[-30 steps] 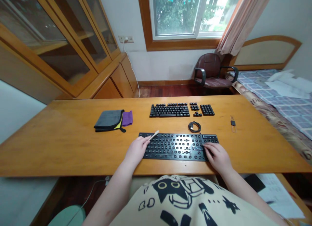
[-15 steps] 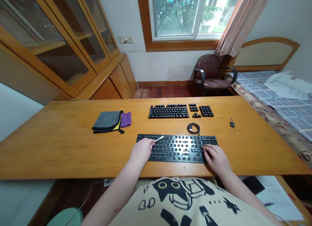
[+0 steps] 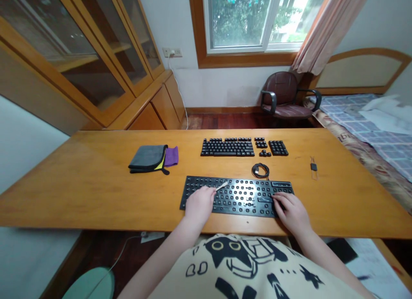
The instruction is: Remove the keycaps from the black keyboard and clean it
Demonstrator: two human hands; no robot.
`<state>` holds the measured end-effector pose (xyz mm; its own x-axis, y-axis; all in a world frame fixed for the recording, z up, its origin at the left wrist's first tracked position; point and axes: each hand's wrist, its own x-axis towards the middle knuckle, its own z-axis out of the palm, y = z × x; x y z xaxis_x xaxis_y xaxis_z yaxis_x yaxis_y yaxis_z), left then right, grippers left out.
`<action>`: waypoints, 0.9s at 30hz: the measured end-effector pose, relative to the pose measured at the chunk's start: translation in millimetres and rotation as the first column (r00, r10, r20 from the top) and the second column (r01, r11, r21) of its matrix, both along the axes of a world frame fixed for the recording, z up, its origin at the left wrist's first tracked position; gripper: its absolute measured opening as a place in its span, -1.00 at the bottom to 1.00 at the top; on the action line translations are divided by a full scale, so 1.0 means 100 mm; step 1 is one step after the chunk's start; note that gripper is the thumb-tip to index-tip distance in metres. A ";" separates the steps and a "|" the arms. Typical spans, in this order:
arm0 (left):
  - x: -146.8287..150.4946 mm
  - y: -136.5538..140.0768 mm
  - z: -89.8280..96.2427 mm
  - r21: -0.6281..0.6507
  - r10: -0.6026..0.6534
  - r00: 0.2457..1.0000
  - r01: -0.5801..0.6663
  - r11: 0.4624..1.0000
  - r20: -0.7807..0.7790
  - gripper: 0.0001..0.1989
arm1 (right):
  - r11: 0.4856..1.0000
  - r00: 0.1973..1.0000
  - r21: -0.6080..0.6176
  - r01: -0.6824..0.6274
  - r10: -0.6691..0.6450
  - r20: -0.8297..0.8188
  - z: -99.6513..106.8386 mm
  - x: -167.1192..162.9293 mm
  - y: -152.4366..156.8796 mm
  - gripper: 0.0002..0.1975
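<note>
"Along the desk [image 3: 96,196]'s near edge, how do the hands stand?"

"Left hand [image 3: 200,202] is clamped on a white stick [image 3: 222,186]; right hand [image 3: 292,209] has fingertips on the right end of the keyboard base [image 3: 233,208], though I cannot tell whether they grip; the base lies parallel to that edge."

"What might go wrong?"

"Pressed too hard, the stick could snag the switches [image 3: 262,212]; if the right hand steadies only lightly, the base could skid; shoved toward the far edge, it could drive the coiled cable [image 3: 261,175] into the loose keycaps [image 3: 227,147] and muddle their order."

"And the folded cloth [image 3: 148,156], toward the far left corner?"

"Out of harm's way, I'd judge."

"Anything different from half a second ago?"

"The stick's tip has shifted rightward along the base, nearer its middle; the right hand keeps its place; the keycaps lie as they did."
</note>
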<state>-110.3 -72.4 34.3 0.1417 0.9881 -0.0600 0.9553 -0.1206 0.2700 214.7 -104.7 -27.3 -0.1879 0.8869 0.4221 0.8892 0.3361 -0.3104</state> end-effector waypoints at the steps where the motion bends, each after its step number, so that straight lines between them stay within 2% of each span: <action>1: 0.07 -0.01 -0.04 -0.004 -0.004 1.000 0.004 1.000 -0.007 -0.74 | 1.000 1.000 0.000 0.001 -0.001 0.000 0.00 0.00 0.00 -0.81; 3: 0.12 -0.03 -0.09 -0.010 0.007 1.000 -0.008 1.000 -0.028 -0.74 | 1.000 1.000 -0.004 0.001 -0.001 0.001 0.00 0.01 -0.01 -0.82; 6: -0.07 -0.06 -0.04 -0.018 0.074 0.995 -0.076 0.997 -0.072 -0.75 | 1.000 1.000 -0.008 -0.001 0.001 0.007 0.00 0.01 -0.01 -0.83; 9: -0.50 -0.06 0.09 -0.036 0.239 0.960 -0.247 0.968 -0.146 -0.73 | 1.000 1.000 0.000 -0.005 0.005 0.011 0.01 0.01 -0.01 -0.83; 11: -0.83 -0.04 0.18 -0.071 0.372 0.901 -0.396 0.916 -0.224 -0.71 | 1.000 1.000 0.003 -0.010 0.010 0.017 0.02 0.00 -0.01 -0.83; 13: -1.07 -0.02 0.27 -0.064 0.444 0.850 -0.479 0.876 -0.282 -0.70 | 1.000 1.000 0.006 -0.009 0.009 0.020 0.03 -0.01 -0.01 -0.83; 15: -1.14 0.01 0.33 -0.019 0.429 0.863 -0.450 0.893 -0.267 -0.70 | 1.000 1.000 0.010 -0.002 0.001 0.015 0.04 -0.02 0.00 -0.83; 17: -1.03 0.05 0.34 0.044 0.344 0.920 -0.342 0.939 -0.190 -0.72 | 1.000 1.000 0.010 0.004 -0.004 0.006 0.04 -0.02 0.00 -0.82; 20: -0.62 0.13 0.28 0.069 0.105 0.993 -0.102 0.992 -0.052 -0.74 | 1.000 1.000 0.002 0.002 -0.002 -0.001 0.03 -0.02 0.00 -0.83; 23: -0.25 0.21 0.17 0.018 -0.088 0.996 0.088 0.996 0.001 -0.75 | 1.000 1.000 0.018 -0.004 0.004 0.004 0.02 -0.02 -0.01 -0.84; 25: -0.16 0.26 0.11 -0.033 -0.124 0.992 0.123 0.992 -0.017 -0.76 | 0.999 1.000 0.039 -0.015 0.014 0.007 0.02 -0.01 -0.01 -0.85; 27: -0.25 0.28 0.06 -0.071 -0.081 0.996 0.078 0.994 -0.047 -0.77 | 0.998 1.000 0.049 -0.025 0.025 0.008 0.01 0.00 -0.01 -0.86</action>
<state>-135.4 -44.1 40.7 0.2147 0.9671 -0.1363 0.9559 -0.1794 0.2324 214.2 -106.1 -25.8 -0.2130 0.8598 0.4640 0.8824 0.3732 -0.2866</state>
